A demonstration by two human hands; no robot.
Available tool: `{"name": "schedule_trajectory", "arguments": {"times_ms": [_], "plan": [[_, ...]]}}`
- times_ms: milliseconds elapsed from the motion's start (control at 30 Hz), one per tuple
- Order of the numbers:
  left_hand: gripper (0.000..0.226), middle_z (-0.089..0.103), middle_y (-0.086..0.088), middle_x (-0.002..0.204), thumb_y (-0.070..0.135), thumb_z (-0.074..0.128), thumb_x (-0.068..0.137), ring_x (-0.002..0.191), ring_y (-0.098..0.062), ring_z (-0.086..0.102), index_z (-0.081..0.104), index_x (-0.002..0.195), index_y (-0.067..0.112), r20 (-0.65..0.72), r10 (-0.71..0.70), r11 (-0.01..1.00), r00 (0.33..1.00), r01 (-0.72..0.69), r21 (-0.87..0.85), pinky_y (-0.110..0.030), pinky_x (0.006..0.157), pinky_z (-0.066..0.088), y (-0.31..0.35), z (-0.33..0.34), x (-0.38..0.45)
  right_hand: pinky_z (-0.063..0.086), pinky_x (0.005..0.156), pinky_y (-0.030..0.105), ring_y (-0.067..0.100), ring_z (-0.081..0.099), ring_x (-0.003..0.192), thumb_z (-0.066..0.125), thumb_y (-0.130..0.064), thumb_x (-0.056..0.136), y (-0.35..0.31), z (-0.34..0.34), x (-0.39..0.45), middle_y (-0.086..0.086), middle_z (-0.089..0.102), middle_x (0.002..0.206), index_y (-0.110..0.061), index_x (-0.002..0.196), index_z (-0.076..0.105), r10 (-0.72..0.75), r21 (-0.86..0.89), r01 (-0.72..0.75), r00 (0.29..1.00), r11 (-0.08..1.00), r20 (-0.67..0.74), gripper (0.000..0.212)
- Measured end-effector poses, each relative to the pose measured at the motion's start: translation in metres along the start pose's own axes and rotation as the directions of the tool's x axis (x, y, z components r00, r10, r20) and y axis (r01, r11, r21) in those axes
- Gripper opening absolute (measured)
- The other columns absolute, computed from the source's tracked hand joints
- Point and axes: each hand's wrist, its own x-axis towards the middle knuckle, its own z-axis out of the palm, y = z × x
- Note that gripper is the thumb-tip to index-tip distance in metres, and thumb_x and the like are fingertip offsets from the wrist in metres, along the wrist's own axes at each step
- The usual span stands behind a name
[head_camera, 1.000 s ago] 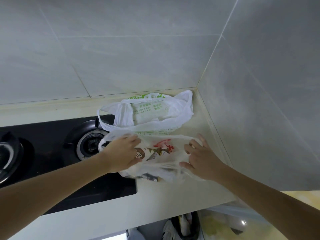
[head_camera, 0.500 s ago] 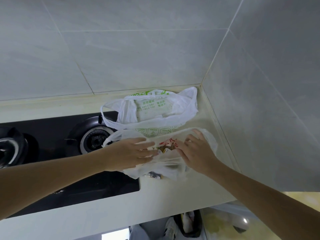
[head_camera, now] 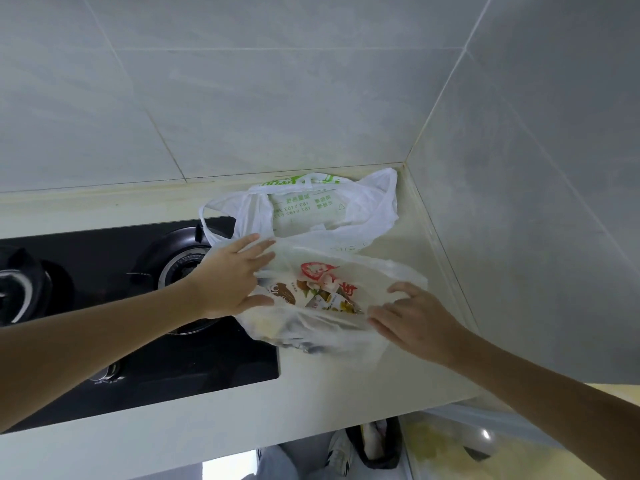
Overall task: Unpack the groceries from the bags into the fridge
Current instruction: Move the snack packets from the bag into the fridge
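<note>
So I'm counting two plastic bags (head_camera: 332,299) sitting on the worktop (head_camera: 346,386), plus two hands (head_camera: 228,282) reaching in. The hob (head_camera: 145,358) is showing two burners (head_camera: 183,268), and I'm seeing one dark bin down below (head_camera: 377,445).
</note>
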Motion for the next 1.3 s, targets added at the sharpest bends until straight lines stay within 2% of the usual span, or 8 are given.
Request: {"name": "schedule_trajectory", "arguments": {"times_ms": [167, 300, 433, 667, 800, 1000, 1133, 1300], "plan": [[0.071, 0.072, -0.007, 0.123, 0.050, 0.026, 0.107, 0.143, -0.034, 0.045, 0.083, 0.079, 0.018, -0.242, -0.034, 0.998, 0.970, 0.020, -0.057, -0.048, 0.122, 0.029, 0.007, 0.026, 0.013, 0.043, 0.042, 0.031, 0.022, 0.048, 0.045, 0.046, -0.031, 0.111, 0.018, 0.003, -0.005, -0.004, 0.055, 0.079, -0.019, 0.095, 0.068, 0.396, -0.123, -0.393, 0.918, 0.911, 0.001, 0.030], [0.051, 0.073, -0.003, 0.120, 0.050, 0.042, 0.101, 0.144, -0.030, 0.044, 0.083, 0.090, 0.022, -0.105, -0.045, 0.997, 0.993, 0.039, -0.061, -0.043, 0.123, 0.024, 0.016, 0.037, 0.023, 0.035, 0.040, 0.025, 0.018, 0.053, 0.046, 0.069, -0.045, 0.095, 0.023, 0.017, -0.006, -0.008, 0.061, 0.089, -0.023, 0.104, 0.070, 0.372, -0.071, -0.367, 0.893, 0.928, 0.252, 0.024], [0.053, 0.058, -0.007, 0.145, 0.061, 0.055, 0.094, 0.153, -0.030, 0.026, 0.076, 0.115, 0.018, 0.104, -0.028, 0.998, 0.994, 0.035, -0.060, -0.045, 0.128, 0.011, 0.027, 0.040, 0.021, 0.042, 0.046, 0.025, 0.014, 0.062, 0.060, 0.084, -0.057, 0.076, 0.025, 0.028, -0.006, -0.014, 0.064, 0.112, -0.028, 0.132, 0.062, 0.261, 0.002, -0.297, 0.845, 0.955, 0.467, 0.067], [0.095, 0.059, -0.012, 0.139, 0.073, 0.077, 0.061, 0.142, -0.032, 0.044, 0.063, 0.130, 0.010, 0.031, -0.081, 0.975, 0.996, 0.085, -0.203, -0.044, 0.123, 0.031, 0.052, 0.070, -0.006, 0.055, 0.063, 0.032, 0.021, 0.051, 0.115, 0.085, -0.059, 0.073, 0.001, 0.046, -0.013, -0.011, 0.035, 0.159, -0.038, 0.159, 0.030, 0.007, 0.117, -0.096, 0.800, 0.988, 0.599, 0.105], [0.125, 0.049, -0.009, 0.152, 0.066, 0.085, 0.055, 0.144, -0.026, 0.042, 0.035, 0.154, 0.008, 0.046, -0.108, 0.946, 0.993, 0.116, -0.301, -0.042, 0.122, 0.032, 0.060, 0.081, -0.009, 0.053, 0.080, 0.039, 0.022, 0.040, 0.125, 0.080, -0.071, 0.069, -0.001, 0.057, -0.008, -0.013, 0.005, 0.173, -0.029, 0.163, 0.010, 0.122, 0.080, -0.248, 0.701, 0.965, 0.703, 0.124], [0.131, 0.039, -0.012, 0.161, 0.072, 0.078, 0.061, 0.150, -0.027, 0.036, 0.024, 0.160, 0.005, 0.077, -0.116, 0.937, 0.990, 0.135, -0.323, -0.043, 0.124, 0.028, 0.060, 0.088, 0.029, 0.057, 0.093, 0.039, 0.021, 0.034, 0.146, 0.083, -0.073, 0.055, 0.021, 0.083, -0.009, -0.004, 0.021, 0.167, -0.023, 0.163, 0.012, 0.307, -0.009, -0.441, 0.609, 0.897, 0.732, 0.138], [0.130, 0.026, -0.012, 0.167, 0.080, 0.064, 0.070, 0.154, -0.026, 0.026, 0.011, 0.162, 0.005, 0.038, -0.062, 0.910, 0.997, 0.072, -0.408, -0.042, 0.126, 0.023, 0.072, 0.095, 0.065, 0.028, 0.127, 0.039, 0.022, 0.014, 0.159, 0.073, -0.073, 0.070, 0.047, 0.093, -0.029, 0.004, 0.005, 0.173, -0.016, 0.164, -0.001, 0.328, -0.022, -0.462, 0.593, 0.887, 0.735, 0.133], [0.130, 0.002, -0.011, 0.171, 0.083, 0.047, 0.072, 0.157, -0.024, 0.008, -0.010, 0.161, 0.007, 0.060, -0.002, 0.837, 0.998, 0.035, -0.547, -0.039, 0.126, 0.022, 0.083, 0.091, 0.090, -0.006, 0.128, 0.034, 0.024, -0.004, 0.161, 0.071, -0.080, 0.070, 0.065, 0.099, -0.049, 0.006, -0.008, 0.174, -0.012, 0.164, -0.012, 0.344, -0.064, -0.450, 0.575, 0.891, 0.742, 0.143]]}}
